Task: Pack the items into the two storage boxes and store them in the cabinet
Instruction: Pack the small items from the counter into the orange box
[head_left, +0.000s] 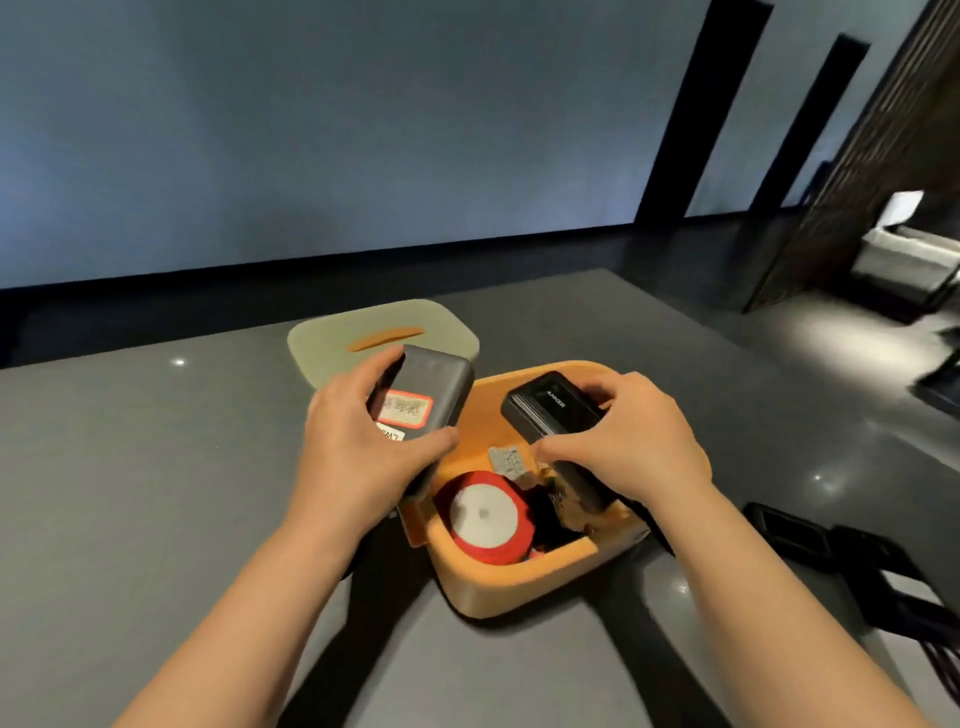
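Note:
An orange storage box (524, 582) sits open on the grey table. Inside lie a red tape roll (485, 514) with a white core, a small grey tag and dark small items. My left hand (358, 457) grips a dark grey power bank (421, 395) with a red-framed label, held over the box's left edge. My right hand (623, 441) grips a black Anker power bank (550, 410) above the box's far right part. The box's pale lid (322, 343) with an orange handle slot lies flat just behind.
A black open-frame object (810, 535) and dark straps lie on the table (156, 467) at the right. Beyond the table's far edge is a blue-grey wall. Dark slatted panels and a lit floor show at the upper right.

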